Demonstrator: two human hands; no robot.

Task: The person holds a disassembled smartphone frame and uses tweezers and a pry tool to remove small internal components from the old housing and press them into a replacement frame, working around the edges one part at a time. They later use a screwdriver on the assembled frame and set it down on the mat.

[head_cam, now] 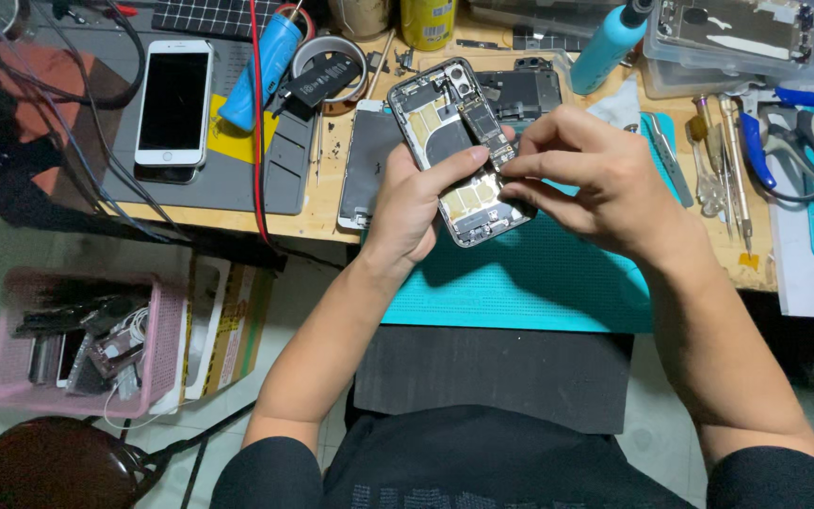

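Teal mat (pixel 539 283) is our landmark. Above its upper left part we hold an opened phone (pixel 459 151), back off, boards & metal shields showing. Our left hand (pixel 416 203) wraps the phone's lower left side, thumb across the frame. Our right hand (pixel 595 179) pinches narrow w/ fingertips (pixel 511 170) on the phone's right edge; can't tell if a small part sits between them. Left of mat, well apart: white phone (pixel 173 102) w/ dark screen on a grey pad (pixel 237 179). Right of mat: screwdrivers (pixel 723 160), blue-handled scissors (pixel 793 132).
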